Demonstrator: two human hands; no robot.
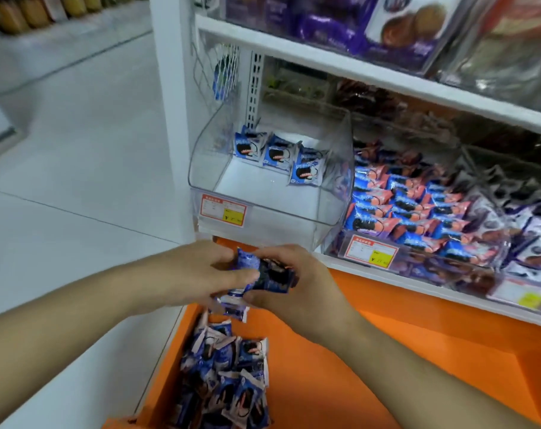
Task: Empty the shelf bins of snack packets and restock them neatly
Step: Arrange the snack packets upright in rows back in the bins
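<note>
A small stack of blue foil snack packets (pixel 263 275) is gripped between the left hand (pixel 198 274) and the right hand (pixel 297 283), above the orange ledge (pixel 371 351). More loose blue packets (pixel 226 382) are heaped on that ledge, and four packets (pixel 278 154) are stood at the back of the clear plastic shelf bin (pixel 263 209).

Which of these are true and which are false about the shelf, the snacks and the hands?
1. Both hands, left hand and right hand, hold blue packets. True.
2. The clear bin is packed full. False: only a few packets stand at its back.
3. A pile of packets lies on the orange ledge. True.
4. The neighbouring bin is empty. False: it is full of packets.
</note>
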